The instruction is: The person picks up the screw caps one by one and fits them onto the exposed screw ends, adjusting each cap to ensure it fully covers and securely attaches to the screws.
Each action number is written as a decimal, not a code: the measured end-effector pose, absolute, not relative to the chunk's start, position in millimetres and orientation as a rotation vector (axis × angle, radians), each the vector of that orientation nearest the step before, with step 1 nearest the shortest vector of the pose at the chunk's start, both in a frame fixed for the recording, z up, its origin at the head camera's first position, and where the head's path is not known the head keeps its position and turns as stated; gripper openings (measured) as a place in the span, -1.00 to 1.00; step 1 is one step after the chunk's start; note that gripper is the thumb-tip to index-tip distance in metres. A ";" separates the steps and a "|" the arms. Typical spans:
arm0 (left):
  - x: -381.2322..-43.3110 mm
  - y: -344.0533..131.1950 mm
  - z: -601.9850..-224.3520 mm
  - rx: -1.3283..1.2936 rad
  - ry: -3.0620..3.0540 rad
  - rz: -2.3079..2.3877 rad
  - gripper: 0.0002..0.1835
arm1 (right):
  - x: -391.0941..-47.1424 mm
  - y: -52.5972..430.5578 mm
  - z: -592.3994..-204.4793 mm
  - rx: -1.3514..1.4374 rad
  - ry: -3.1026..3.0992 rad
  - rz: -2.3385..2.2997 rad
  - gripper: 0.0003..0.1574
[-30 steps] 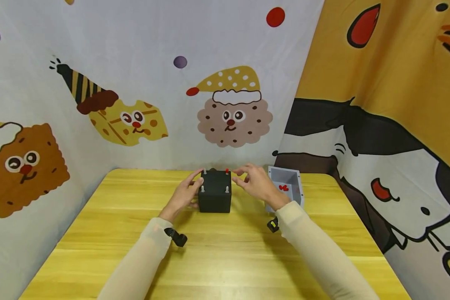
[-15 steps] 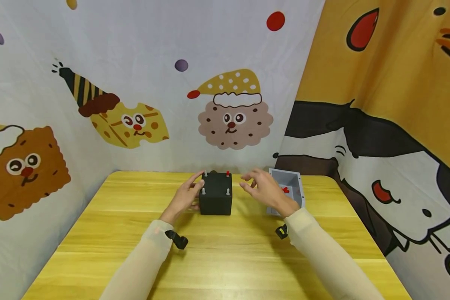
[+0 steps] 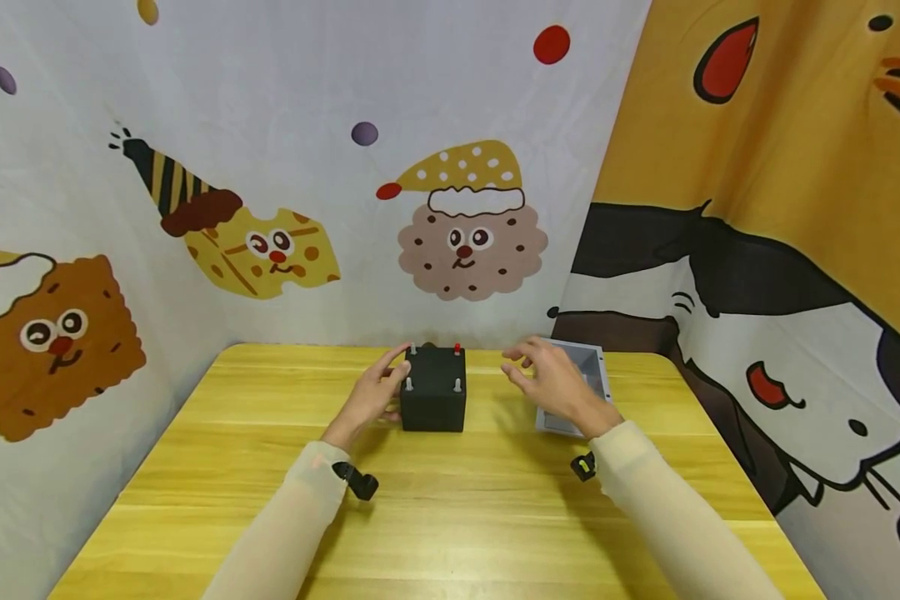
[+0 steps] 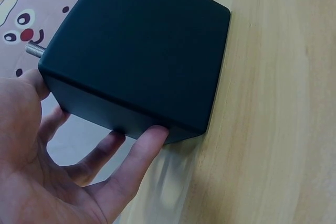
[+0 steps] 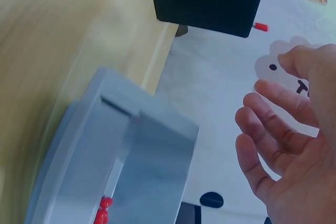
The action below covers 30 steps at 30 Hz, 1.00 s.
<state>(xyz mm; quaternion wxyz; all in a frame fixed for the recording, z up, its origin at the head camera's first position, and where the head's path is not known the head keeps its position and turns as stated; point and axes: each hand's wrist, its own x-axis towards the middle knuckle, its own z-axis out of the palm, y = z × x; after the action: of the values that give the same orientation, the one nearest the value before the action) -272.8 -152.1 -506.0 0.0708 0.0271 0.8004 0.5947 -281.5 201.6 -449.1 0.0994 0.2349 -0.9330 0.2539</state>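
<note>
A black box stands on the table with metal threaded posts upright at its top corners. The far right post carries a small red cap. My left hand rests against the box's left side. In the left wrist view its extended fingers touch that side, with the thumb at the top edge by a post. My right hand hovers to the right of the box, holding nothing, fingers loosely bent, and overlaps the grey bin. Small red caps lie inside the bin.
The wooden table has its back edge close to a cartoon-printed curtain. On each wrist sits a small black camera: the left one and the right one.
My right hand has moved right, away from the red-capped post and over toward the grey bin, covering the red caps in the head view. My left hand stays against the box.
</note>
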 end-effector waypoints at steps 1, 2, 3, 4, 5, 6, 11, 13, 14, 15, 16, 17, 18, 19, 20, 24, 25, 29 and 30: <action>-272.5 -151.7 -506.1 0.081 2.406 1.792 -0.40 | -281.3 204.3 -449.5 0.689 -2.757 0.753 -0.66; -272.1 -151.5 -505.9 0.077 2.405 1.793 -0.40 | -280.9 206.9 -449.6 0.686 -2.753 0.757 -0.66; -271.6 -151.2 -505.9 0.072 2.406 1.794 -0.41 | -280.2 209.6 -449.5 0.681 -2.750 0.763 -0.67; -271.1 -151.1 -506.2 0.071 2.405 1.795 -0.41 | -279.8 212.6 -449.8 0.681 -2.742 0.770 -0.68; -270.6 -150.9 -506.4 0.071 2.404 1.795 -0.41 | -279.6 215.7 -450.1 0.681 -2.734 0.774 -0.68; -270.4 -150.8 -506.6 0.072 2.402 1.796 -0.41 | -279.6 218.9 -450.0 0.682 -2.725 0.777 -0.69; -270.6 -150.4 -506.7 0.082 2.402 1.795 -0.39 | -282.3 235.0 -448.0 0.665 -2.693 0.771 -0.71; -271.2 -150.4 -506.7 0.082 2.399 1.799 -0.38 | -285.1 241.0 -448.0 0.649 -2.689 0.767 -0.72; -271.5 -150.4 -506.7 0.083 2.397 1.801 -0.38 | -286.6 243.8 -448.2 0.641 -2.690 0.767 -0.73; -271.7 -150.5 -506.8 0.083 2.397 1.801 -0.38 | -288.2 246.6 -448.4 0.633 -2.691 0.768 -0.73; -271.7 -150.6 -506.8 0.082 2.397 1.802 -0.38 | -289.5 249.2 -448.6 0.627 -2.694 0.770 -0.74; -271.7 -150.7 -506.9 0.078 2.399 1.800 -0.39 | -290.7 251.6 -449.1 0.619 -2.697 0.765 -0.74; -271.8 -151.0 -507.2 0.076 2.401 1.798 -0.40 | -291.7 254.0 -449.2 0.613 -2.702 0.761 -0.75; -272.0 -151.2 -507.4 0.073 2.405 1.795 -0.40 | -292.5 256.3 -449.4 0.607 -2.709 0.758 -0.74; -271.9 -151.3 -507.5 0.073 2.408 1.792 -0.41 | -293.4 258.6 -450.0 0.600 -2.716 0.752 -0.74; -271.9 -151.3 -507.5 0.073 2.413 1.791 -0.41 | -297.0 266.7 -452.5 0.573 -2.747 0.723 -0.75; -271.9 -151.2 -507.4 0.075 2.410 1.793 -0.41 | -297.8 268.5 -453.0 0.563 -2.758 0.717 -0.75; -272.0 -151.0 -506.4 0.073 2.399 1.801 -0.41 | -302.2 274.9 -454.9 0.535 -2.816 0.667 -0.74; -272.1 -151.0 -506.1 0.071 2.396 1.801 -0.41 | -303.7 276.4 -455.4 0.534 -2.831 0.644 -0.74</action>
<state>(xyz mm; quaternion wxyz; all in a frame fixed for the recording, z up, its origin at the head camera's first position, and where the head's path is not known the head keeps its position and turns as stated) -272.1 -151.0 -506.1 0.0717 0.0237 0.7970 0.5992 -303.7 276.4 -455.4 0.0946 0.1800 -0.9548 0.2170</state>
